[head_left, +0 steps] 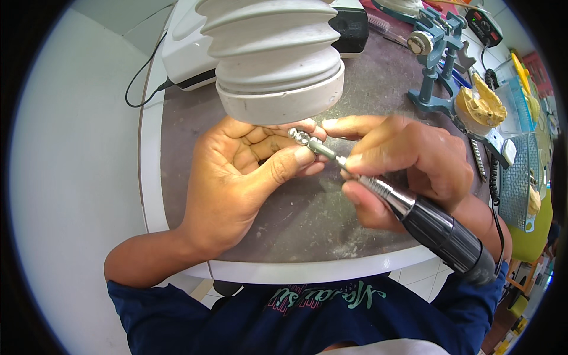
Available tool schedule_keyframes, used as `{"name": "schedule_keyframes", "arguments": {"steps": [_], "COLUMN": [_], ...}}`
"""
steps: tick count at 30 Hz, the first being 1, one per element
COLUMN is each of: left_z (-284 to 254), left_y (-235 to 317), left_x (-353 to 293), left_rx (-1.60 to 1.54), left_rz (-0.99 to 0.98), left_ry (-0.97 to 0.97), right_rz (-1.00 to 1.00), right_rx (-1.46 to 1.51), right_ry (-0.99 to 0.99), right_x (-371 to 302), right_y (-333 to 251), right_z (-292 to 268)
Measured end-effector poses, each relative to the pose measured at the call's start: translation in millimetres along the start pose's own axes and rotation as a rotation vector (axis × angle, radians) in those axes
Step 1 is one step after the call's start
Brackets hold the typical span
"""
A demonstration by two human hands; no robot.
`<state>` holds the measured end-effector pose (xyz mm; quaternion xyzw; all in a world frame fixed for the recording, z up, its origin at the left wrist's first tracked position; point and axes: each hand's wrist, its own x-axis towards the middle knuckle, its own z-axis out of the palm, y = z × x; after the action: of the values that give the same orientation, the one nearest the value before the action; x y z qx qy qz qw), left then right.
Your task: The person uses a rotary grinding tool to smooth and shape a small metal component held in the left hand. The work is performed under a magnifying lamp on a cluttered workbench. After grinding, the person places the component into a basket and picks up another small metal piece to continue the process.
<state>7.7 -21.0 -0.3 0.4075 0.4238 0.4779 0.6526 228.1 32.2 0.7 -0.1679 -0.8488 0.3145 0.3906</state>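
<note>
Handpiece [441,229] in right grip [423,157], tan piece [534,202] in blue basket [513,186]

The small piece [299,136] looks like bright, polished metal; the grey tip [321,149] against it is matt. The drill [442,229] pairs a shiny metal nose with ribbed black plastic. The tabletop [296,228] is matt and dusty, its near edge [319,268] smooth white. Past the right edge, the basket [513,180] is perforated plastic. The shirt [236,319] is soft, matt cloth.
</note>
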Motion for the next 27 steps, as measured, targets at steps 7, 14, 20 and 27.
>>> {"name": "schedule_keyframes", "arguments": {"steps": [7, 14, 20, 27], "left_z": [2.5, -0.9, 1.0, 0.4], "left_y": [-1.9, 2.0, 1.2, 0.3], "left_x": [-0.6, -1.1, -0.5, -0.2], "left_rx": [-0.021, 0.036, 0.014, 0.011], "left_rz": [0.036, -0.019, -0.002, -0.004], "left_ry": [0.023, 0.015, 0.012, 0.006], "right_rz": [0.021, -0.018, -0.094, -0.047], "right_rx": [-0.026, 0.012, 0.037, 0.032], "right_ry": [0.0, 0.051, 0.018, 0.017], "right_x": [-0.1, -3.6, 1.0, -0.3], "right_y": [-2.3, 4.3, 6.7, 3.1], "right_z": [0.2, 0.7, 2.7, 2.1]}}
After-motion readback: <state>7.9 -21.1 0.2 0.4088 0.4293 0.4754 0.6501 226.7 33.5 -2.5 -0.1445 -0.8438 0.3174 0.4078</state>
